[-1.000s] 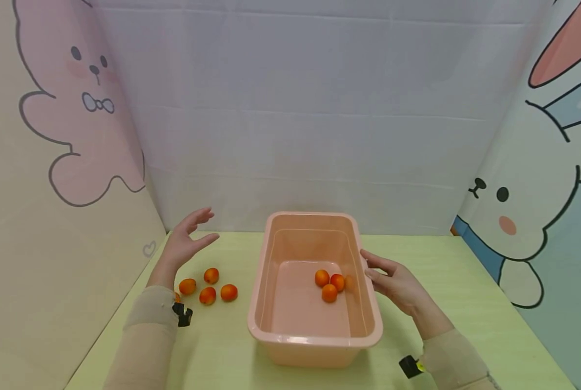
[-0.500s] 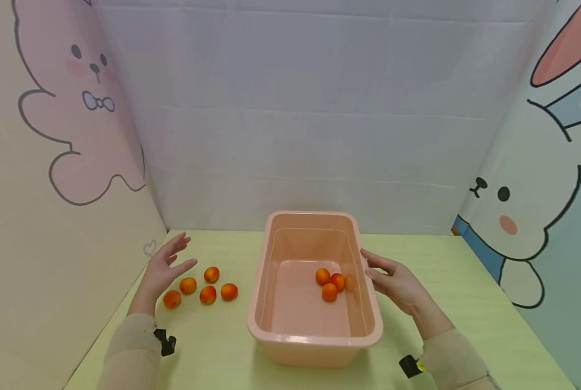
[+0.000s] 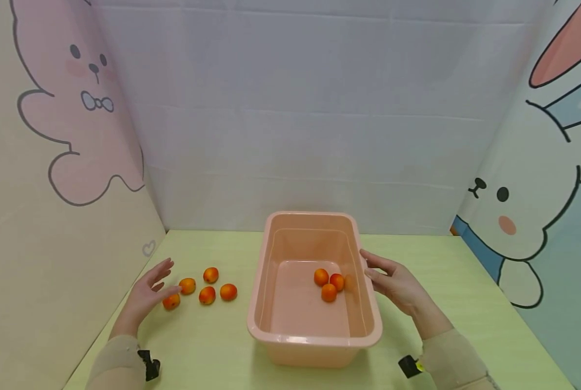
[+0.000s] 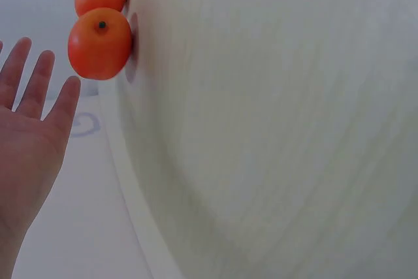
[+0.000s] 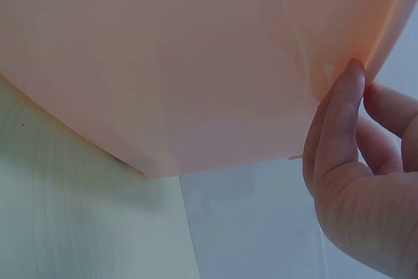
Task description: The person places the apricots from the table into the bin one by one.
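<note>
My left hand is held over the left of the table with fingers spread and nothing in them. Its thumb overlaps the nearest small orange in the head view. In the left wrist view, the fingers lie beside an orange with a dark green stem spot. Several oranges sit loosely grouped there, among them a front one. A pink plastic tub stands mid-table with three oranges inside. My right hand holds the tub's right rim, fingertips tucked under the lip.
The pale green tabletop runs back to a white cloth wall. Printed cartoon panels stand at the left and right. The tub's tall sides rise between the two hands.
My left hand has moved down and to the left, from behind the loose oranges to beside the nearest one, which came into view. The right hand, tub and oranges stay put.
</note>
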Demonstrator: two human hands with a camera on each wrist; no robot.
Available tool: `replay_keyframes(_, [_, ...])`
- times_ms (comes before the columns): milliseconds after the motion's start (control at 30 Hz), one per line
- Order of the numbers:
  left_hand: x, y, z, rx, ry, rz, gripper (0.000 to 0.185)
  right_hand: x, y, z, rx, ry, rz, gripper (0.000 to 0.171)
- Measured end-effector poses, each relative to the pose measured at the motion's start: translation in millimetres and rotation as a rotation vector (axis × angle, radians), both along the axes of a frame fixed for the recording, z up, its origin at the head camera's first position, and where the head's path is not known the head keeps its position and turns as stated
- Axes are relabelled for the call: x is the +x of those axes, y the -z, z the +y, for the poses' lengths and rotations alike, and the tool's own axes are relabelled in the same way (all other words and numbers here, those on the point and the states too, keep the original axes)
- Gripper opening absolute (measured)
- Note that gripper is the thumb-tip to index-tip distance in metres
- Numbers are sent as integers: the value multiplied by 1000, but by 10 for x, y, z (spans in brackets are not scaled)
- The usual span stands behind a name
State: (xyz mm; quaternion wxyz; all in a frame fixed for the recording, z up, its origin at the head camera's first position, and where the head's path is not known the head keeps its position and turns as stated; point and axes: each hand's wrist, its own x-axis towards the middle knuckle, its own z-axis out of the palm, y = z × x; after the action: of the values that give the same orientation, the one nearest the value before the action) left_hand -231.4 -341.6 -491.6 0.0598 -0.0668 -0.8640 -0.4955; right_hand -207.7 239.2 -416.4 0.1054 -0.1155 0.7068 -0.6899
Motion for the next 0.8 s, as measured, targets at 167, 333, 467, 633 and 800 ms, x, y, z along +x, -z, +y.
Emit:
replay_keyframes(167, [52,107,-89,-8,20,-28,81,-1,1,3,1,3,0,61])
replay_keyframes(333, [86,196,-154,-10,20,-72,80,-8,9,6,-2,-1,3,61])
replay_keyframes(467, [123,227,-166,-14,6,-119,78,-10,11,5,-4,-5,5,61])
replay_keyframes(633, [143,265,-169,-19,4,-131,76,-7,11,5,-9,-4,1,61])
replay_keyframes(800, [144,300,-186,29,7,-149,72,-4,10,6,-11,-6,-1,61])
